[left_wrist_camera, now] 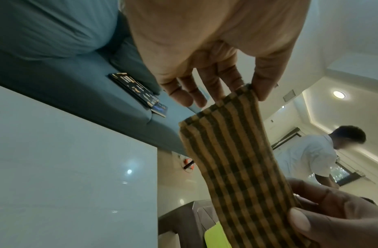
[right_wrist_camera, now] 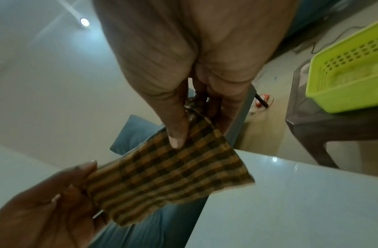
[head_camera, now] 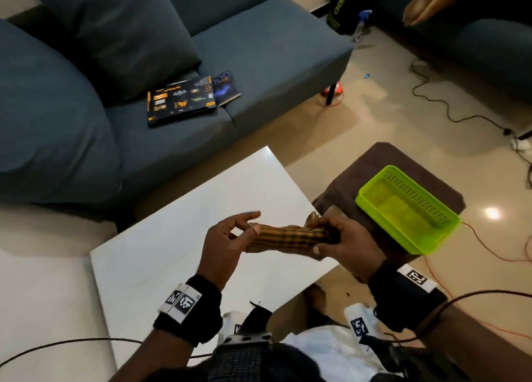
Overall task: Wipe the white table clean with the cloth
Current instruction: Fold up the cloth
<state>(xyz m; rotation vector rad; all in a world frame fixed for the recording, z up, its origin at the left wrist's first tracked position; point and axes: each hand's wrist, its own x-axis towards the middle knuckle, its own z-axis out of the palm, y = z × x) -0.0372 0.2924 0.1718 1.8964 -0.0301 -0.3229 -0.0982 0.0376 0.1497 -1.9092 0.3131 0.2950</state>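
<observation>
A folded orange-and-black checked cloth (head_camera: 283, 237) is stretched between my two hands, held in the air above the white table (head_camera: 178, 234). My left hand (head_camera: 230, 237) pinches its left end between thumb and a finger, the other fingers spread loosely; the left wrist view shows that pinch on the cloth (left_wrist_camera: 232, 151). My right hand (head_camera: 342, 237) grips the bunched right end, thumb pressed on the cloth (right_wrist_camera: 169, 176). The cloth does not touch the tabletop (right_wrist_camera: 289, 201).
A lime green perforated basket (head_camera: 408, 206) sits on a dark brown stool (head_camera: 383, 162) right of the table. A blue sofa (head_camera: 115, 93) with a black box (head_camera: 180, 100) and a book stands behind. Cables run across the floor. Another person (left_wrist_camera: 311, 154) stands farther off.
</observation>
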